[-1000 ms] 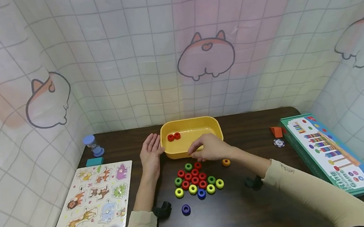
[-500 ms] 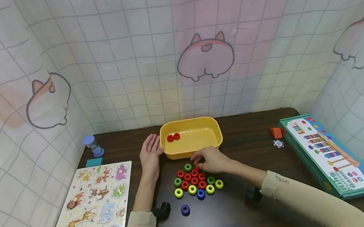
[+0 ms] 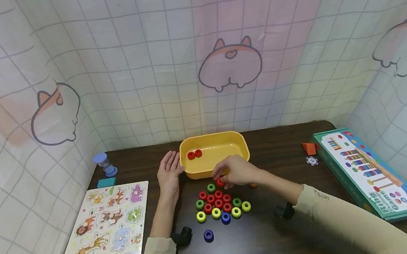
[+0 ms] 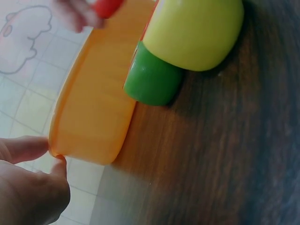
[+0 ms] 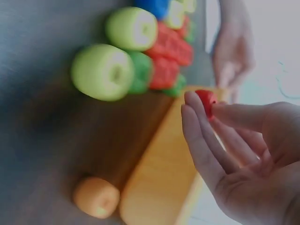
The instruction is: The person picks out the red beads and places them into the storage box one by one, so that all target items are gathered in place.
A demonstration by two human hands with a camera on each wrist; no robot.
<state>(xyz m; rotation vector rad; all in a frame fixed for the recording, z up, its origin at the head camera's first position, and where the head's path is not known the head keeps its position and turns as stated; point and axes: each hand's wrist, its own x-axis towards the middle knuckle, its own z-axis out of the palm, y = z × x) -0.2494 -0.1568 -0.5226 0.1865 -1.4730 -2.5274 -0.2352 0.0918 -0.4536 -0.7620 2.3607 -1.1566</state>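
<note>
My right hand [image 3: 238,170] pinches a red bead [image 3: 220,182] between thumb and fingers, just above the near edge of the yellow bin [image 3: 198,176]. In the right wrist view, that red bead [image 5: 206,103] sits at the fingertips. My left hand [image 3: 169,177] is at the bin's left end, its fingers straight and its thumb touching the rim. Two red beads [image 3: 195,154] lie inside the bin. In front of it, red, green, yellow and blue beads [image 3: 218,203] form a cluster on the table. An orange bead [image 3: 253,185] is partly hidden by the right forearm.
A dark blue bead [image 3: 208,236] lies apart, nearer me. On the left are an animal puzzle board [image 3: 106,232], a teal block [image 3: 106,182] and a sand timer [image 3: 105,164]. An orange block [image 3: 309,148], a poker chip [image 3: 312,160] and a green toy box [image 3: 368,171] lie right.
My right hand reached down to the red bead at the cluster's top, took hold of it and lifted it toward the bin. My left hand stayed at the bin.
</note>
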